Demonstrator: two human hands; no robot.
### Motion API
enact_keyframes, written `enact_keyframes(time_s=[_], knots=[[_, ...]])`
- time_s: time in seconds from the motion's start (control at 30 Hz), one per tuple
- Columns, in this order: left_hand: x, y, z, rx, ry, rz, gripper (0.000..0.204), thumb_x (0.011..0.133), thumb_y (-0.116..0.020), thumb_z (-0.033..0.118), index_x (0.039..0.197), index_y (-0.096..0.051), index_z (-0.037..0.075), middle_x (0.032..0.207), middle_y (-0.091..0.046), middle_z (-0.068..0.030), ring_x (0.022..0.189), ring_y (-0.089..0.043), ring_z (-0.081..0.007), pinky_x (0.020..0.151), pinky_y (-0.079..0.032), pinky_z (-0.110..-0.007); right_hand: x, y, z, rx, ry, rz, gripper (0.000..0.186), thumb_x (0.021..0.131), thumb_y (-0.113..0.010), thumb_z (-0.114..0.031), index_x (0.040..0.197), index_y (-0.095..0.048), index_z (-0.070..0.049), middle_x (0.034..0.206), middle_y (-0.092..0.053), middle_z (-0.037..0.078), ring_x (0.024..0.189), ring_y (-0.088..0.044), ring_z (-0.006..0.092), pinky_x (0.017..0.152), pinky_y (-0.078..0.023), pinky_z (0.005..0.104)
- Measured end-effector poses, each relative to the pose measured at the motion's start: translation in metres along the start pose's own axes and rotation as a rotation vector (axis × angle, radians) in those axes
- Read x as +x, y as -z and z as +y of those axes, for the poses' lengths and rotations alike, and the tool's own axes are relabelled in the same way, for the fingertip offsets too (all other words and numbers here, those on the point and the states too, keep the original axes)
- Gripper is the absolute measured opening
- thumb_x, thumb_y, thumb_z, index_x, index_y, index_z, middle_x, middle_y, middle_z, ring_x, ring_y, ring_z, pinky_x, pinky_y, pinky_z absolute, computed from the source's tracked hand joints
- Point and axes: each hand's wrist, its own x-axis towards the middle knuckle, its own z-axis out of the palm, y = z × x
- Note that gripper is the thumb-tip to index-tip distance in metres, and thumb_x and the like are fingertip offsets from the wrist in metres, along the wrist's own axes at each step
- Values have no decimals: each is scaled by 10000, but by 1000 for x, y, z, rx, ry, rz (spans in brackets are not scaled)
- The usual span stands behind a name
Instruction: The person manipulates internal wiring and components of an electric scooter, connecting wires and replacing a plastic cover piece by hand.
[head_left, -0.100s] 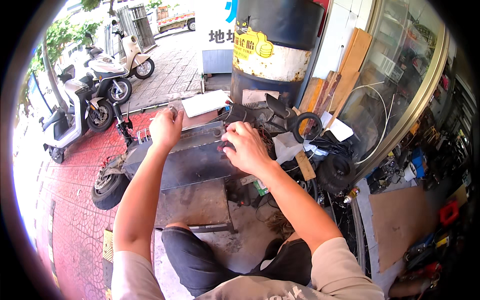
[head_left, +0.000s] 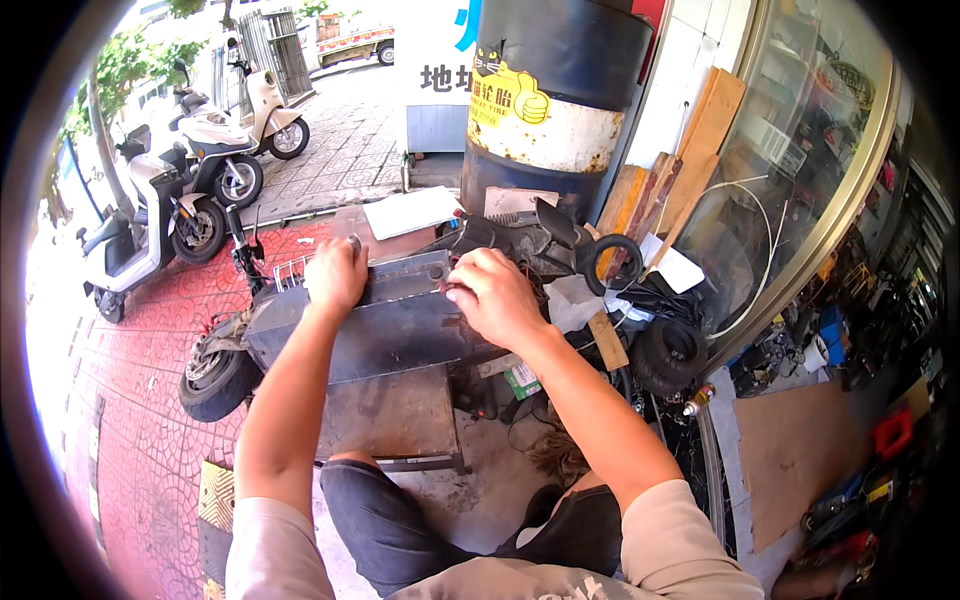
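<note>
A long, dark metal box [head_left: 395,335] with a raised rim lies crosswise in front of me, above a low, worn table [head_left: 390,410]. Over its left part, my left hand [head_left: 336,275] is closed, a small dull metallic piece showing at its fingertips; its kind is unclear. My right hand [head_left: 492,297] is at the box's right end, thumb and fingers drawn together near a small reddish bit. What those fingers pinch, if anything, is mostly hidden. A round dark knob [head_left: 436,272] sits on the box top between my hands.
A scooter wheel [head_left: 215,385] juts out at the box's left. Beyond stand a large drum [head_left: 550,110] and a white sheet [head_left: 410,210]. Tyres [head_left: 670,350], wood strips and cables crowd the right, beside a glass door [head_left: 790,150]. Parked scooters [head_left: 150,230] stand at far left.
My left hand has come down closer to the box top. The right hand's fingers have drawn closer together at the box's right end. The view has shifted slightly.
</note>
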Motion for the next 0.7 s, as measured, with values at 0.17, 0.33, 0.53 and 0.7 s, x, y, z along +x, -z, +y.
enact_keyframes(time_s=[0.17,0.33,0.53,0.7], knots=[[-6,-2,3,-7,8,-43,281,975,-661,319,861,-716,68,916,-750,-141,910,-706,-356,818,-557,-491,33,2,43,133,-637,13,146,954,-689,-166,1003,-705,-29,977,-728,169,946,-721,372,840,-564,461],[-8,-9,6,-49,24,-52,332,976,-661,342,804,-699,61,884,-735,-139,900,-703,-358,806,-554,-485,40,2,66,146,-602,-20,106,934,-689,-61,1028,-714,-21,902,-761,139,811,-737,269,748,-579,406],[-8,-1,-1,-77,-6,-18,342,955,-688,328,753,-658,53,848,-713,-142,875,-690,-369,775,-543,-491,47,-23,79,370,-501,76,133,861,-723,61,958,-742,-27,812,-755,68,728,-711,139,672,-566,317],[-10,-1,-1,-89,-16,-1,318,951,-689,310,763,-664,55,846,-714,-143,876,-691,-371,781,-543,-493,49,-30,83,289,-564,-81,106,843,-758,-13,926,-785,-73,869,-795,78,808,-755,165,749,-577,332]])
